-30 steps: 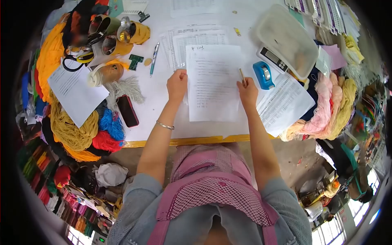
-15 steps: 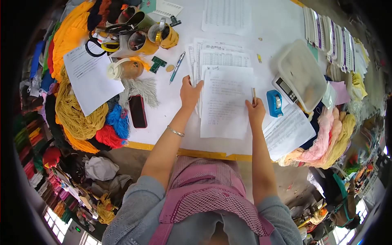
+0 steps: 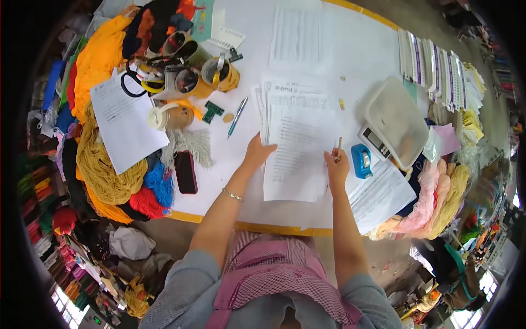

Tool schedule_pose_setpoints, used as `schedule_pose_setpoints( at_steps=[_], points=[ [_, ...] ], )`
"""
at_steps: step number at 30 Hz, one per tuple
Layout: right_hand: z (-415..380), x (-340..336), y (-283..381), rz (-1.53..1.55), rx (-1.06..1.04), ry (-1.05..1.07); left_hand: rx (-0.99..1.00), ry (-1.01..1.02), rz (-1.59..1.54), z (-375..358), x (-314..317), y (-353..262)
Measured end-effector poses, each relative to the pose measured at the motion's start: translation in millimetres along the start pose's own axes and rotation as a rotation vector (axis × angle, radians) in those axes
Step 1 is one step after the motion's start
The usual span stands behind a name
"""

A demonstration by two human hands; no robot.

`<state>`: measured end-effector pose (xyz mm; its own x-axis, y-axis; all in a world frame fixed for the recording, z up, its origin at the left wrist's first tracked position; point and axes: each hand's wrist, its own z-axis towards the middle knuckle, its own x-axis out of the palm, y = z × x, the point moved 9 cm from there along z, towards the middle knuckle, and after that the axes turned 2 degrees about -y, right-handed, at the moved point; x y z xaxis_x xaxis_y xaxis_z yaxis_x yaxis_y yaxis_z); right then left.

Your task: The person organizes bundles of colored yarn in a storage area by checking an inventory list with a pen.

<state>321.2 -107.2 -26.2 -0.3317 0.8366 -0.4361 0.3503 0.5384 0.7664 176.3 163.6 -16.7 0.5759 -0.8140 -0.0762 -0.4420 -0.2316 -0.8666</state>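
Observation:
Printed sheets (image 3: 296, 159) lie in a loose stack on the white table, the top one reaching toward the front edge. My left hand (image 3: 257, 152) is at the stack's left edge, thumb and fingers apart, holding nothing. At the right edge, my right hand (image 3: 336, 163) pinches a thin pencil-like stick (image 3: 339, 143) that points away from me. Left of the stack lies a blue pen (image 3: 238, 117). A blue tape dispenser (image 3: 361, 161) stands just right of my right hand.
Yarn bundles (image 3: 109, 164), a phone (image 3: 185, 172), a cup (image 3: 176, 116) and tool holders (image 3: 187, 82) fill the left side. On the right are a plastic tub (image 3: 397, 120) on a scale (image 3: 375, 142), printed sheets (image 3: 383, 192) and stacked cards (image 3: 433, 68).
The view has shifted, so the table sits lower in it. The top sheet now covers more of the sheets beneath. Both hands remain beside the stack, the right still pinching the stick.

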Motion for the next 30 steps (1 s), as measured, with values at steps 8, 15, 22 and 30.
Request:
schedule_pose_setpoints(
  at_steps=[8,15,22,30],
  points=[
    [6,-4,26,0.241,0.043,0.157,0.147,0.087,0.271,-51,-10,-79],
    [-52,-43,174,0.201,-0.714,0.293,0.683,0.229,0.280,-100,-10,-193],
    [-37,-3,153,0.127,-0.417,0.338,0.258,0.181,-0.333,-48,-19,-96],
    [-53,0,188,0.196,-0.595,0.333,0.563,0.190,-0.042,-61,-26,-146]
  ],
)
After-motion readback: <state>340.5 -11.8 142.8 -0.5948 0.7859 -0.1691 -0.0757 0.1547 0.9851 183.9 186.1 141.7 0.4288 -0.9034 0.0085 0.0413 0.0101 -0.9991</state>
